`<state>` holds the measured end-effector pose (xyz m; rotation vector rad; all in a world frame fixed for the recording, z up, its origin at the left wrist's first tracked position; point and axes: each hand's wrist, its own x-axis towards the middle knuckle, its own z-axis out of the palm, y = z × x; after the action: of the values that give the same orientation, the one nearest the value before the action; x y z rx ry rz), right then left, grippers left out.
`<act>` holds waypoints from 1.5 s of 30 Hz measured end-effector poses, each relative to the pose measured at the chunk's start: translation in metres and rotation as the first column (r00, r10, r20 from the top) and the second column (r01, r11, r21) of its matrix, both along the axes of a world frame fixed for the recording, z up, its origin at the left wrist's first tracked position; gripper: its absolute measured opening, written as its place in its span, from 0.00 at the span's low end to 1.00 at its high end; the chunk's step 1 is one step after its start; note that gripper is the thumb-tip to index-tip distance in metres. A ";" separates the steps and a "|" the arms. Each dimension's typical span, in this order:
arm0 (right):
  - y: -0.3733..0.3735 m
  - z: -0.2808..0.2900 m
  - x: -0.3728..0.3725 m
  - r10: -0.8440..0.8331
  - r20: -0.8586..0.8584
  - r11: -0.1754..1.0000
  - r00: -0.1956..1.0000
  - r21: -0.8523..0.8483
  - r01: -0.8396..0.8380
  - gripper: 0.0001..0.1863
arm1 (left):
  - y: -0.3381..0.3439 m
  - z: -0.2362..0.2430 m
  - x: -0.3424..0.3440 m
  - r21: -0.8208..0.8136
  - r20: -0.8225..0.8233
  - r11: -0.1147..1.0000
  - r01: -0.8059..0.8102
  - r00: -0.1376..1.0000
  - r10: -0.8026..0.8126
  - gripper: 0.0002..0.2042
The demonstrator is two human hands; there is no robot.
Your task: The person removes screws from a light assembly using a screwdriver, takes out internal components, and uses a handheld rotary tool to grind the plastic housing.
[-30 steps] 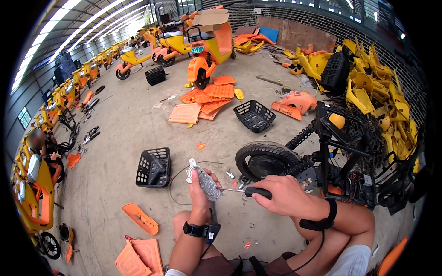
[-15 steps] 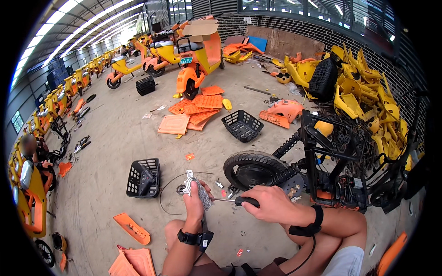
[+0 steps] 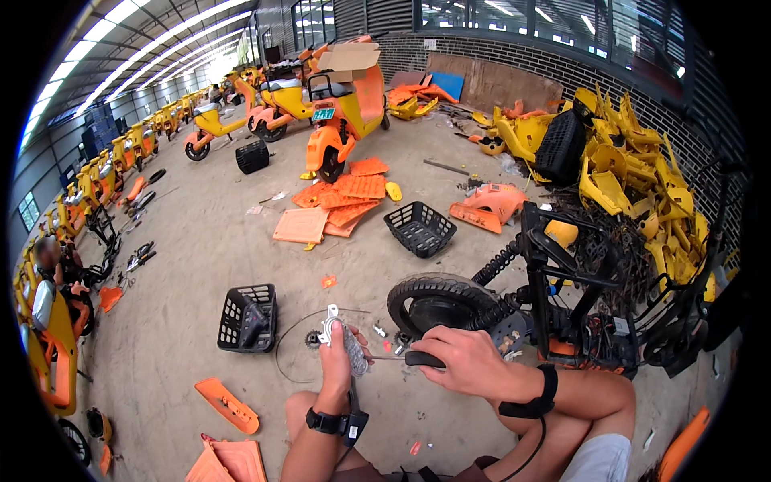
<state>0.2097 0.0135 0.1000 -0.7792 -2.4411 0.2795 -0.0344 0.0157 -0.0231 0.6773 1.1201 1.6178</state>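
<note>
My left hand (image 3: 336, 363) is closed around a silver-grey part (image 3: 355, 352) with a pale bracket at its top and a ribbed, shiny face; its exact kind I cannot make out. From the right, my right hand (image 3: 466, 361) grips a screwdriver (image 3: 422, 359) by its black handle. The thin shaft runs level to the left, its tip at the side of the silver-grey part. Whether the tip sits in a screw is hidden by the fingers. Both hands are held above the floor, in front of my bent legs.
A black basket (image 3: 226, 331) holding a dark part stands at the left, another black basket (image 3: 415, 239) farther ahead. At the right is a stripped scooter frame with its wheel (image 3: 430, 303). Orange panels (image 3: 302, 225) and a heap of yellow panels (image 3: 610, 173) lie beyond. Yellow-orange scooters line the hall.
The fingers of my right hand have shifted on the screwdriver handle, as if it were turned. The silver-grey part stays in my left hand. The whole view has shifted slightly.
</note>
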 end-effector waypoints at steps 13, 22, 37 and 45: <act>0.016 0.000 -0.011 -0.284 -0.338 0.804 0.897 -0.594 0.030 0.25 | 0.004 -0.010 -0.009 -0.096 0.130 0.994 -0.055 0.989 0.068 0.24; 0.015 -0.006 -0.005 -0.337 -0.108 0.828 0.935 -0.506 0.240 0.24 | 0.002 -0.015 -0.010 -0.055 0.045 0.997 -0.058 0.997 0.060 0.19; 0.007 0.007 0.010 -0.247 -0.047 0.810 0.968 -0.559 0.179 0.24 | 0.005 -0.017 -0.002 -0.094 0.012 0.995 -0.039 0.999 0.040 0.11; 0.005 0.006 0.008 -0.249 -0.064 0.796 0.966 -0.582 0.166 0.23 | 0.004 -0.022 -0.007 -0.095 -0.017 0.995 -0.038 0.999 0.037 0.07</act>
<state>0.2176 0.0183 0.1065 -1.2270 -2.1169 0.9821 -0.0418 0.0196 -0.0450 0.6109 1.2197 1.5823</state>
